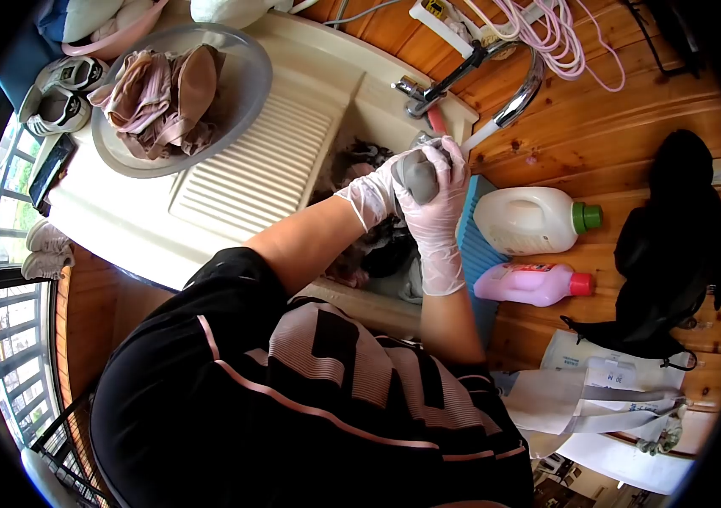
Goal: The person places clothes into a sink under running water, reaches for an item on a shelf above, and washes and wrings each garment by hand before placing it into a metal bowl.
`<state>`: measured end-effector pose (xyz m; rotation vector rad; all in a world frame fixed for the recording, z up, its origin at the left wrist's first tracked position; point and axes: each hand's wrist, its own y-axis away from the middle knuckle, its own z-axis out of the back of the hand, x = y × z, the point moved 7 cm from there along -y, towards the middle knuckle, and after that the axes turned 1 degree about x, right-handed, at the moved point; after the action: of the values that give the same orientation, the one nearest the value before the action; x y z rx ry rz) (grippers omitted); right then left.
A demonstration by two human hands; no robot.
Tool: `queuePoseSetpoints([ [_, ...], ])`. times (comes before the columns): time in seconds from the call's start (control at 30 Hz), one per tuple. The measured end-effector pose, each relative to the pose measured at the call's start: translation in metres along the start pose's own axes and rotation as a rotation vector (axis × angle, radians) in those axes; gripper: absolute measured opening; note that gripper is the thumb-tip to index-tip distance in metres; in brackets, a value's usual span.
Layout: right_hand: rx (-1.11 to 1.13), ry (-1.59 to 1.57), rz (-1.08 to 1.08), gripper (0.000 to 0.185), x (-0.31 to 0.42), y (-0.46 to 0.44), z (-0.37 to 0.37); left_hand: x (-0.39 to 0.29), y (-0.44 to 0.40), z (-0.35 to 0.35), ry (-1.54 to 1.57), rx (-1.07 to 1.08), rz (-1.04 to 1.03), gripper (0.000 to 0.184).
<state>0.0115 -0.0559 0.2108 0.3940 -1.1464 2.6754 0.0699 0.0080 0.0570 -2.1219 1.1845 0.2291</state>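
Both my hands wear thin whitish see-through gloves and press together around a bunched grey cloth [416, 175], whose exact kind I cannot make out. My left hand [374, 193] grips it from the left, its fingers mostly hidden behind the bundle. From the right, my right hand [436, 199] wraps its fingers over the cloth. The bundle is held above the beige sink [369, 306], just below the curved faucet [521, 100]. Dark, grey and pinkish wet laundry [387, 254] lies in the sink beneath my forearms.
A ribbed washboard [246, 169] adjoins the sink, with a grey basin [252, 80] of pink and brown clothes on it. At right stand a white green-capped bottle [525, 222] and a pink red-capped bottle [530, 284]. Sneakers [54, 110] and a phone [51, 169] sit at left.
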Motion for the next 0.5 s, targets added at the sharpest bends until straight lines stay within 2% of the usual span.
queuePoseSetpoints([
  [0.03, 0.011, -0.002, -0.001, 0.04, -0.001, 0.001, -0.002, 0.038, -0.002, 0.017, 0.596, -0.102, 0.123, 0.017],
  [0.1, 0.026, -0.002, 0.002, 0.04, -0.003, -0.001, -0.005, 0.055, -0.001, 0.018, 0.829, -0.161, 0.223, 0.017],
  [0.23, -0.045, -0.071, -0.034, 0.033, -0.024, 0.003, -0.014, -0.007, 0.004, -0.015, -0.615, 0.012, 0.087, 0.018],
  [0.33, -0.049, -0.159, -0.265, 0.029, -0.04, 0.001, -0.018, -0.015, 0.007, -0.013, -0.883, 0.037, -0.061, 0.017],
  [0.43, -0.031, -0.292, -0.439, 0.027, -0.065, -0.003, -0.027, 0.0, 0.005, 0.001, -0.07, -0.166, 0.16, 0.015],
  [0.47, -0.047, -0.362, -0.49, 0.025, -0.074, -0.002, -0.032, -0.017, 0.011, -0.037, 0.512, -0.398, 0.368, 0.014],
  [0.5, -0.035, -0.457, -0.575, 0.024, -0.081, -0.002, -0.037, -0.016, 0.011, -0.028, 0.346, -0.436, 0.317, 0.015],
])
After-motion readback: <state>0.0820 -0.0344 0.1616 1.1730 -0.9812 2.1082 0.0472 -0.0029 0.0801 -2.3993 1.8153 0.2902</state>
